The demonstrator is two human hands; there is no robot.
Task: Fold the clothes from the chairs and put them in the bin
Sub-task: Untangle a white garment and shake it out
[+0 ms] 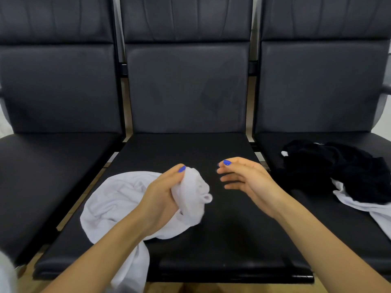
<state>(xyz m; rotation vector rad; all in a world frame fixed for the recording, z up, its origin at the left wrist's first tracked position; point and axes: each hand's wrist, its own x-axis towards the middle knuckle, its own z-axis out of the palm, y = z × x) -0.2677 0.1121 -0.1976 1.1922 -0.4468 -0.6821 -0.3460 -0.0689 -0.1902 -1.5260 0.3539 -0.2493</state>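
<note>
A crumpled white garment (110,204) lies on the left half of the middle chair seat (211,240), and part of it hangs over the front edge. My left hand (163,193) grips a bunched end of it just above the seat. My right hand (243,176) hovers to the right of that bunch with relaxed fingers and holds nothing. On the right chair seat (275,142) lies a heap of black clothes (338,168) on top of another white garment (364,206). No bin is in view.
Three black padded chairs stand side by side; the left chair seat (42,176) has nothing on it. Narrow gaps between the seats show a wooden floor (88,187). A metal armrest (387,89) sits at the far right.
</note>
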